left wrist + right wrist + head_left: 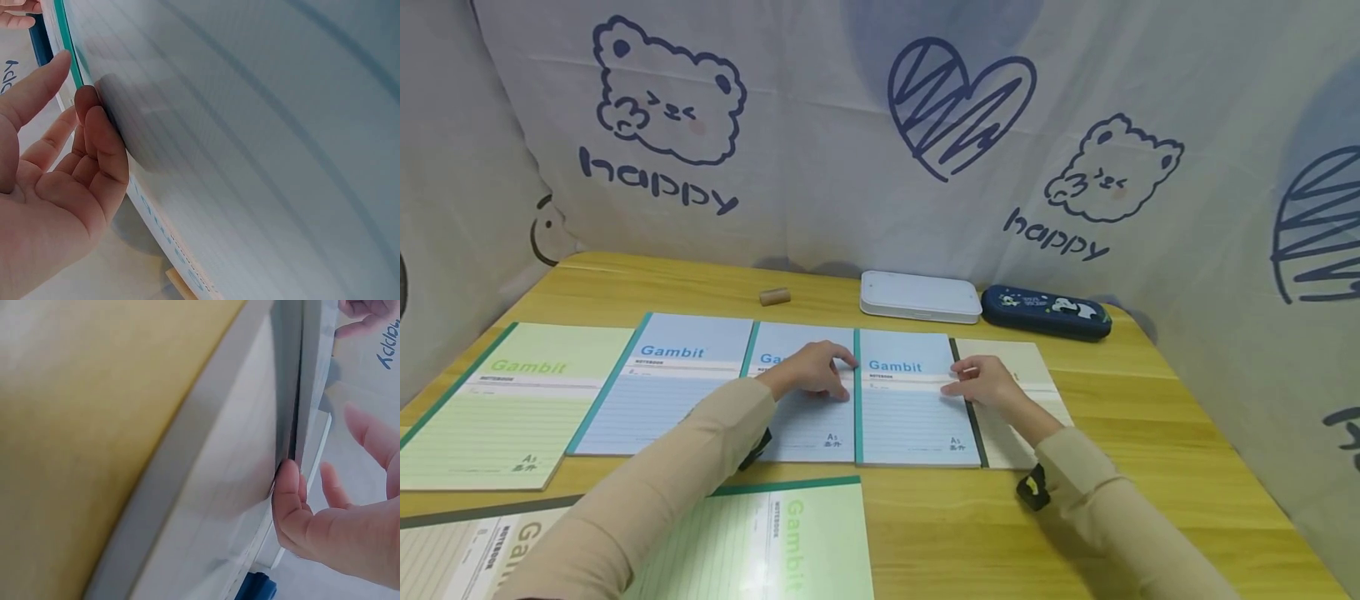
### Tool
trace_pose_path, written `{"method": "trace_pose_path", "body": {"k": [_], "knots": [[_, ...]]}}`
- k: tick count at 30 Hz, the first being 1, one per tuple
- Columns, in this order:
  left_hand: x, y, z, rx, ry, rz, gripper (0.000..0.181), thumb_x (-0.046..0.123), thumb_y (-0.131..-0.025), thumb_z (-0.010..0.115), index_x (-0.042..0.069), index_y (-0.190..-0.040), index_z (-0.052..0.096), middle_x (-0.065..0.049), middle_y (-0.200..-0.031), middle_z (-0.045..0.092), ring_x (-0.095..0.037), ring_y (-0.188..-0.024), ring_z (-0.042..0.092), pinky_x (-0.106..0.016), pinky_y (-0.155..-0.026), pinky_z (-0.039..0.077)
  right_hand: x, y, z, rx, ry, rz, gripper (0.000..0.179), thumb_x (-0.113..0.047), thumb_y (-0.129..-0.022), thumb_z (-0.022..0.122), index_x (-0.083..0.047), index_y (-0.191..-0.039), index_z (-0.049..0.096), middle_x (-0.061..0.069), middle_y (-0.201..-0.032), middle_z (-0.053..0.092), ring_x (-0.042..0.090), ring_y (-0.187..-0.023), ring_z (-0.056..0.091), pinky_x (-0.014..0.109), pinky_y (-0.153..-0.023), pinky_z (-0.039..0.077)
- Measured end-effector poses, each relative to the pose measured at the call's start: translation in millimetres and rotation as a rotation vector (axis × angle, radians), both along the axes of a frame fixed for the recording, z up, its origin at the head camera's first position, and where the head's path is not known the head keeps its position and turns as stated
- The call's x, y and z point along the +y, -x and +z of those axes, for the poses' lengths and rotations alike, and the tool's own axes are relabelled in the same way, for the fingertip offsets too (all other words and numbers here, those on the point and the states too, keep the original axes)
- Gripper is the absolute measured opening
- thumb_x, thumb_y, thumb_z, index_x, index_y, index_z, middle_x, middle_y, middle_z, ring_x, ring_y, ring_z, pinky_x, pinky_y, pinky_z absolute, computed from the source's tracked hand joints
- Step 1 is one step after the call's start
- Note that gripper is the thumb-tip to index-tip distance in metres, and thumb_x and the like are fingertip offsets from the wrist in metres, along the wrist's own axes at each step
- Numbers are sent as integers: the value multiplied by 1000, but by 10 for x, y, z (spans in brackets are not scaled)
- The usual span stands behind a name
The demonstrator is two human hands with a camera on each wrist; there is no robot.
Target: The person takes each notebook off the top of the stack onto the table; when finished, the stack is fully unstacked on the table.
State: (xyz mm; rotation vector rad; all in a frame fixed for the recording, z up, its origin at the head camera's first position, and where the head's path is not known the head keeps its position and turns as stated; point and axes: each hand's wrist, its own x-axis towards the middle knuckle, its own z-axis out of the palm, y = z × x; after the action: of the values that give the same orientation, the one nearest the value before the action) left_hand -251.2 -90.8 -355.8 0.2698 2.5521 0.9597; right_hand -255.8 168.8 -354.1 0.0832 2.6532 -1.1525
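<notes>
Three light blue notebooks lie side by side. My left hand (pixel 817 367) rests over the middle blue notebook (pixel 808 433), its fingers bent and reaching toward the green spine of the right-hand blue notebook (pixel 910 417). At that notebook's other side edge is my right hand (pixel 988 382), thumb and fingers spread apart, fingertips touching near the dark spine of a cream notebook (pixel 1007 446). In the left wrist view, the left fingertips (pixel 87 97) meet the cover beside a green spine. Right fingertips (pixel 287 472) touch along the dark seam in the right wrist view. Neither hand grips anything.
Further left are another blue notebook (pixel 655 392) and a light green one (pixel 527 400). In front lie a cream notebook (pixel 467 550) and a green notebook (pixel 805 542). Behind stand a white case (pixel 920 296), a navy panda case (pixel 1047 313) and a small brown cylinder (pixel 775 296).
</notes>
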Motion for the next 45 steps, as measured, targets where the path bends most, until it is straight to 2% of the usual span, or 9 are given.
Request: {"method": "trace_pose_path", "body": {"k": [5,8,16,21,26,31,33,37,45], "knots": [[33,3,-15,-10,-6,-2,51,10,-74,72,9,-122,54,-8,-80,55,-18,-64,54,-25,-56,43,14,5,-6,-2,23,-43,42,-9,-74,72,3,-111,55,13,-100,53,14,-64,51,22,-56,44],[55,8,-30,-13,-8,-8,51,11,-74,72,9,-122,54,-8,-79,55,-18,-64,54,-25,-56,43,33,15,-19,-22,40,-73,48,-8,-74,72,3,-117,51,15,-102,52,12,-61,51,22,-55,44],[116,17,-55,-18,-8,-26,51,12,-74,72,9,-122,54,-7,-79,55,-17,-63,53,-24,-55,42,102,47,-34,-111,105,-174,62,-8,-75,71,-2,-129,41,18,-115,51,14,-65,49,22,-55,42],[154,9,-62,-16,-9,-33,51,11,-74,72,9,-122,54,-7,-79,55,-17,-63,53,-24,-55,42,145,65,-44,-137,138,-189,66,-9,-75,71,-5,-131,37,17,-113,51,14,-63,46,22,-54,38],[195,6,-74,-19,-18,-41,51,11,-74,72,8,-122,54,-8,-78,55,-17,-62,53,-24,-55,42,167,98,-87,-154,106,-209,72,-14,-74,73,-5,-135,34,12,-114,48,14,-65,42,22,-55,36],[238,6,-82,-22,-24,-53,51,11,-74,72,8,-122,54,-8,-78,55,-16,-61,53,-24,-54,42,174,68,-116,-112,109,-183,48,-13,-74,73,2,-114,52,6,-82,51,11,-55,38,22,-49,32],[254,9,-87,-24,-26,-58,51,11,-74,72,8,-122,54,-8,-78,55,-16,-61,53,-24,-54,42,178,51,-120,-88,101,-179,39,-13,-74,73,3,-105,55,5,-76,49,11,-56,40,22,-49,32],[281,13,-102,-18,-27,-71,51,11,-74,72,7,-122,54,-7,-77,54,-16,-61,52,-24,-54,42,192,17,-108,-56,63,-206,36,-14,-76,72,3,-104,56,6,-84,52,13,-65,44,22,-53,35],[336,25,-121,-9,-7,-93,52,12,-74,72,6,-122,54,-6,-76,56,-16,-61,53,-25,-54,42,303,-11,-79,-73,116,-189,31,-8,-82,64,7,-108,57,11,-90,59,13,-66,51,23,-55,42]]}}
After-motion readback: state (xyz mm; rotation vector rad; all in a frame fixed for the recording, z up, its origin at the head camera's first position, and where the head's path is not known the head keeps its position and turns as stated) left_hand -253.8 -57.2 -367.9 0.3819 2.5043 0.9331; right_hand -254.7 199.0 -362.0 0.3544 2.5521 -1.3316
